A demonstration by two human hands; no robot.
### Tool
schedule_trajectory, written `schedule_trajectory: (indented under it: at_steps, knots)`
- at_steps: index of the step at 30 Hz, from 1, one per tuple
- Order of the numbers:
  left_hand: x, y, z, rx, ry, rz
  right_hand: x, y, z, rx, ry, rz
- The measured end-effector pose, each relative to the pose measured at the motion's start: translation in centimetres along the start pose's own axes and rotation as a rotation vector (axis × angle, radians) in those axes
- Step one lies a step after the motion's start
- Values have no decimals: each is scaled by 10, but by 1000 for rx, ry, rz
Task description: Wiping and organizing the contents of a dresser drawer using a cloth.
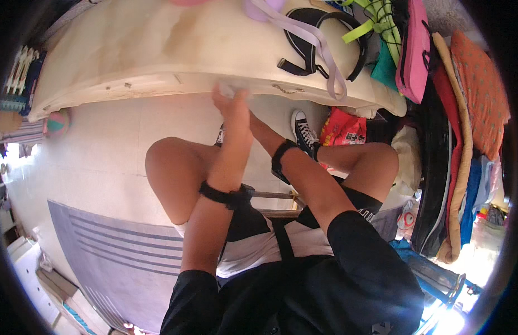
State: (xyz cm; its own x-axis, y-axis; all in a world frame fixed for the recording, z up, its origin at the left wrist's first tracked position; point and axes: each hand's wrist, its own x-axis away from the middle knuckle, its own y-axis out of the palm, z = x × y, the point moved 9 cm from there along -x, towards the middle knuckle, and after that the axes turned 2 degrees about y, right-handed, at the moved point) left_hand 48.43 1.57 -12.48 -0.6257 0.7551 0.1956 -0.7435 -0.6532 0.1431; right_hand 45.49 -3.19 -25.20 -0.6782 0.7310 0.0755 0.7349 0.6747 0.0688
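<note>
My left hand (pixel 237 102) is raised at the edge of the cream-coloured table, its fingers closed around a small whitish thing (pixel 228 88). Motion blur hides what that thing is. My right hand (pixel 252 118) meets the left one there and lies mostly hidden behind it, so its grip cannot be made out. Both forearms wear black straps and converge above my bent knees.
On the cream table (pixel 129 50) lie a black cap-like item (pixel 303 31), a black headband (pixel 361 54) and a lilac strap (pixel 321 46). A pink case (pixel 413 54) and stacked cushions (pixel 478 92) stand at right. Below are a red bag (pixel 344 125) and a grey mat (pixel 129 247).
</note>
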Motion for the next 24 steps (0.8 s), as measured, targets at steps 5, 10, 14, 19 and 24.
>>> schedule_trajectory:
  at_steps: [5,10,14,19,24]
  knots:
    - [1,-33,57,180,6,83,6,0,16,427,241,29]
    - [1,-43,61,178,-28,108,85,-40,78,-317,731,247]
    - [-3,-8,48,103,41,-43,152,-63,79,-554,706,450]
    - [-5,37,-45,-273,139,-288,200,-69,41,-997,483,528]
    - [59,109,-85,-980,644,-649,177,-79,-35,-1291,133,439]
